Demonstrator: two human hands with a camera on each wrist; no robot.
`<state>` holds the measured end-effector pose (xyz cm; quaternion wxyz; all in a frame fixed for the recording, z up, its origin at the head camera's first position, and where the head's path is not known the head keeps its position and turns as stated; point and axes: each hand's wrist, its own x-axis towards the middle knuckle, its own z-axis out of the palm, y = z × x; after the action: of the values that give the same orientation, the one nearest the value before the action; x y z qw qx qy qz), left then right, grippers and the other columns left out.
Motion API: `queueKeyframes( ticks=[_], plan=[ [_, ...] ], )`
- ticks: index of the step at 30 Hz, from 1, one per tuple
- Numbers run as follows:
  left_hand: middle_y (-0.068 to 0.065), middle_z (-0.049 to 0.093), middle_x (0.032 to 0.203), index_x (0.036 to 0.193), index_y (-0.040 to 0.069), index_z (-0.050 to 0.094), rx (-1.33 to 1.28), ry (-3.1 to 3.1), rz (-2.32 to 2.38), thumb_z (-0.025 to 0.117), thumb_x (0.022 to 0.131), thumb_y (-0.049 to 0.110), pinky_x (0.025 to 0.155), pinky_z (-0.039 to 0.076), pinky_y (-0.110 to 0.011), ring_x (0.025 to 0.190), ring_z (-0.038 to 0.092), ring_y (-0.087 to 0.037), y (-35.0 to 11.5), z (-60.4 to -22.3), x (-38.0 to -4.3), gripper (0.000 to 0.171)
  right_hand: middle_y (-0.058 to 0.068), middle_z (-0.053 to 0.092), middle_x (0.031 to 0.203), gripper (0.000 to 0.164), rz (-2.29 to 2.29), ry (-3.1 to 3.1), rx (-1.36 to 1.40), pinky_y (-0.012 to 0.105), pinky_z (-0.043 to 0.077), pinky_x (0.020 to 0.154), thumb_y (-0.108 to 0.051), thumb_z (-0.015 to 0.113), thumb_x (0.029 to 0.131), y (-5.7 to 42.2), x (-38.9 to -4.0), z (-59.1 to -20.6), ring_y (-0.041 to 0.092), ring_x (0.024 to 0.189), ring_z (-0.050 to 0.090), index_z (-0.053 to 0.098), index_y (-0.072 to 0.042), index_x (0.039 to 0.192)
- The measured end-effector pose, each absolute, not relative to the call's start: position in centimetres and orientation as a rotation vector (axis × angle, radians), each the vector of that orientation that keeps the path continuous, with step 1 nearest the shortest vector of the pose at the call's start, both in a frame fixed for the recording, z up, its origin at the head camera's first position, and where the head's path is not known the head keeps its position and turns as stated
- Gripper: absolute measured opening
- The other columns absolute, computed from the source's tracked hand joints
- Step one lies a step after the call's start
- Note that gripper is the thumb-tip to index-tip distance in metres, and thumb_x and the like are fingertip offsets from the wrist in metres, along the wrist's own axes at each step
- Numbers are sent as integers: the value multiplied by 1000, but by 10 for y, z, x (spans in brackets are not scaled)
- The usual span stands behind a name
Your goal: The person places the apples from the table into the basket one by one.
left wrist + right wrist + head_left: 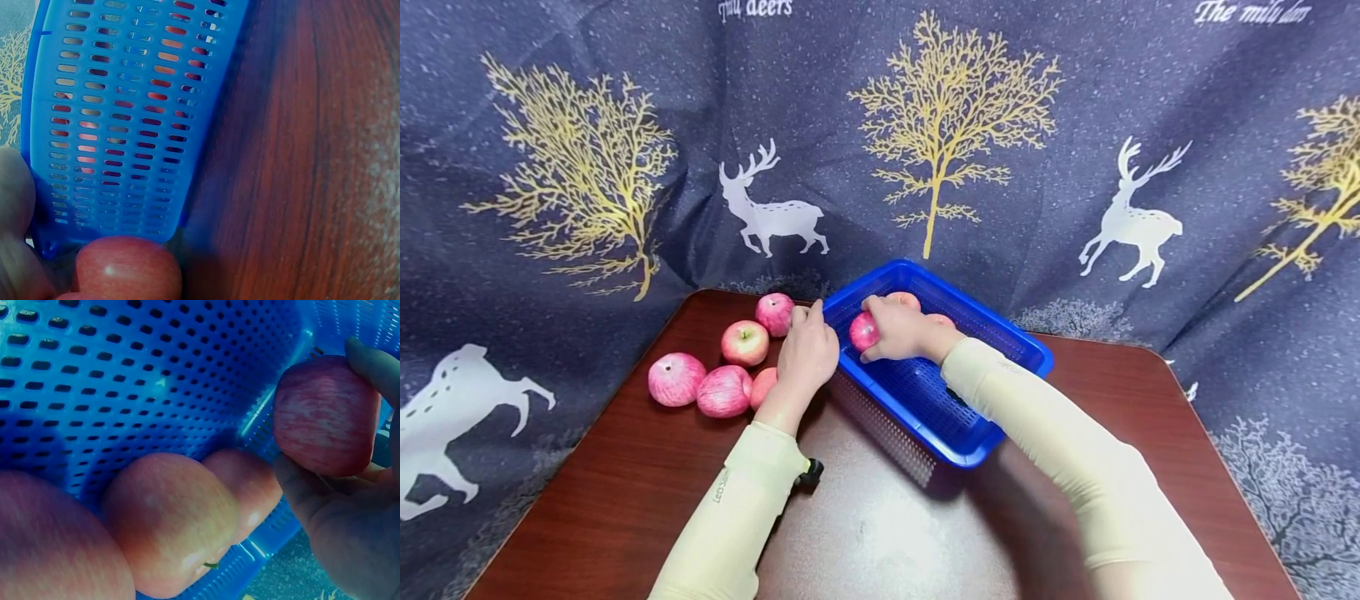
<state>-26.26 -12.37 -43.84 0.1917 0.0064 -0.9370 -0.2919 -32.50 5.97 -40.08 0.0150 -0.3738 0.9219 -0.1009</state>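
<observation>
Inside the blue plastic basket (917, 425), my right hand (898, 329) grips a red apple (328, 415) between thumb and fingers. Other apples lie at the basket's far side; the right wrist view shows a yellowish-red apple (165, 519) with a stem and two more beside it. At the left corner my left hand (808, 346) holds the basket by its rim, its fingertips partly hidden. Under that hand, an apple (128, 269) lies against the basket's outer wall. A pink apple (775, 313) sits close to the left fingers.
On the table's left lie several loose apples, among them a yellow-red apple (745, 343) and a large pink apple (676, 379). The brown table (617, 500) ends at a dark blue curtain (1000, 275) printed with deer and trees.
</observation>
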Motion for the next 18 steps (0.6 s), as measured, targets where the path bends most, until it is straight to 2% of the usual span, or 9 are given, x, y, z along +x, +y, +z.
queueKeyframes(
  ticks=[18],
  plan=[
    [-20,44,128,147,6,40,26,-2635,-838,43,98,18,84,48,-53,105,56,-39,-123,-437,-262,51,7,58,114,83,-245,2901,-1158,30,46,89,-56,78,75,53,-327,-420,16,100,58,43,-5,130]
  ],
)
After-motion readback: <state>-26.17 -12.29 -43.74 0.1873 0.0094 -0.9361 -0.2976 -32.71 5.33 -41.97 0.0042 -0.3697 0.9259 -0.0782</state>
